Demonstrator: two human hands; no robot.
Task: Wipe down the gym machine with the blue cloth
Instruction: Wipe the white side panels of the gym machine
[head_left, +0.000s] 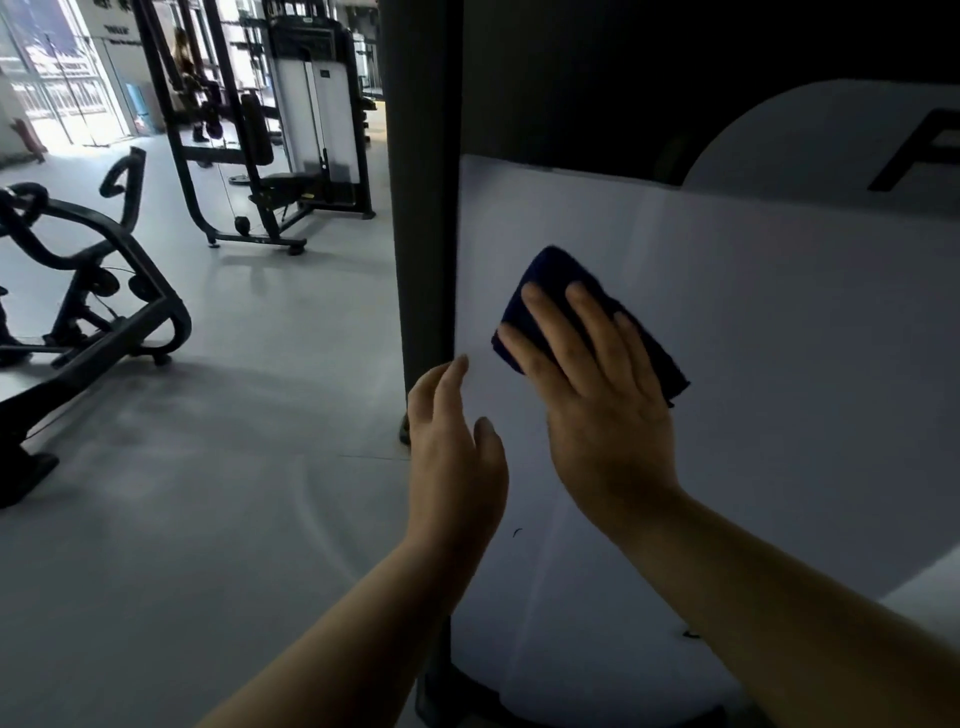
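right hand (602, 410): flat fingers press blue cloth (561, 283) on white panel (779, 338) | left hand (452, 447): relaxed, empty | lettering unreadable

A grey floor (218, 519) stretches left, where a black curved-frame machine (98, 306) stands near the edge, a cable station with a white weight-stack cover (317, 119) behind it, and bright windows (52, 78) beyond.

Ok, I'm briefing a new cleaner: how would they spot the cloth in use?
Find the big white panel of the nearest machine, right of its dark upright post. The blue cloth lies flat on it under the right hand, the only dark patch there.
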